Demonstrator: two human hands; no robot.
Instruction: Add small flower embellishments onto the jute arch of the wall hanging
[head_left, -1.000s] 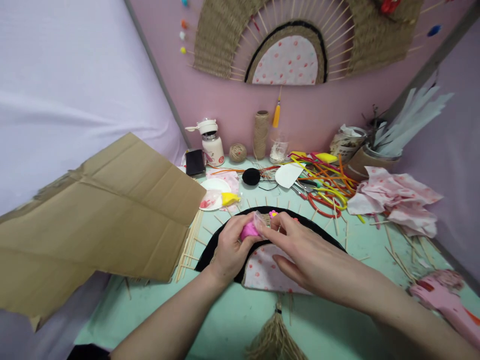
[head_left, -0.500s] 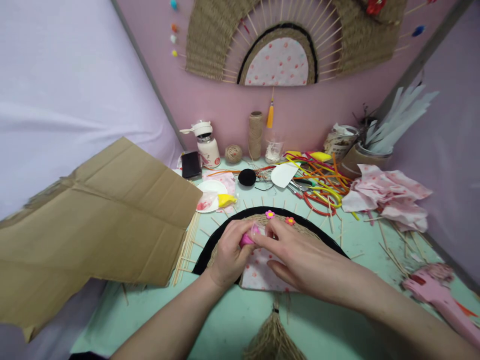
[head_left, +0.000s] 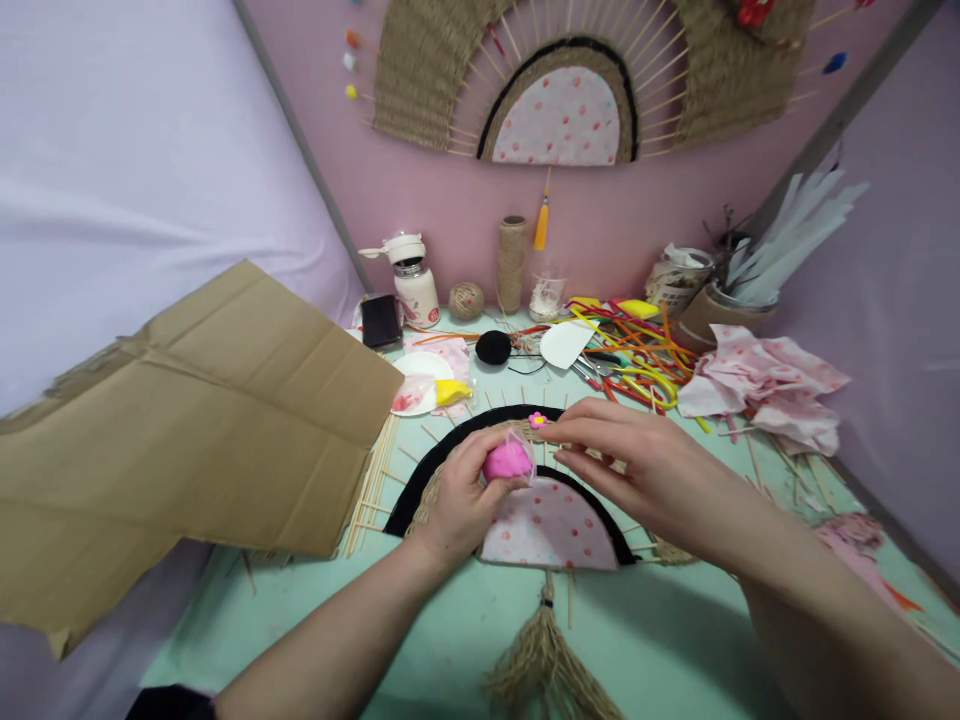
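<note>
My left hand point(head_left: 469, 490) is closed around a lump of bright pink modelling clay point(head_left: 507, 462) in a clear plastic wrapper. To its right, my right hand point(head_left: 622, 450) is raised with its fingers stretched out to the left, and I see nothing between them. Its fingertips are close to a small pink flower with a yellow centre point(head_left: 538, 420) on the fan. Below both hands lies the half-round fan point(head_left: 442, 445), edged in black, with woven twine and thin sticks. Its inner half-circle of dotted pink fabric point(head_left: 551, 525) shows, while my right hand hides part of the right side.
A large cardboard sheet point(head_left: 247, 430) leans in at left. Behind are a white bottle point(head_left: 416, 295), twine spool point(head_left: 512, 265), black ball point(head_left: 493, 348), coloured pipe cleaners point(head_left: 645, 370) and crumpled fabric point(head_left: 765, 385). A twine tassel point(head_left: 547, 650) hangs in front. A similar fan point(head_left: 420, 80) is on the wall.
My right hand has come away from the pink clay, moving right and up. More of the clay and the fan's dotted fabric shows. My left hand still holds the clay.
</note>
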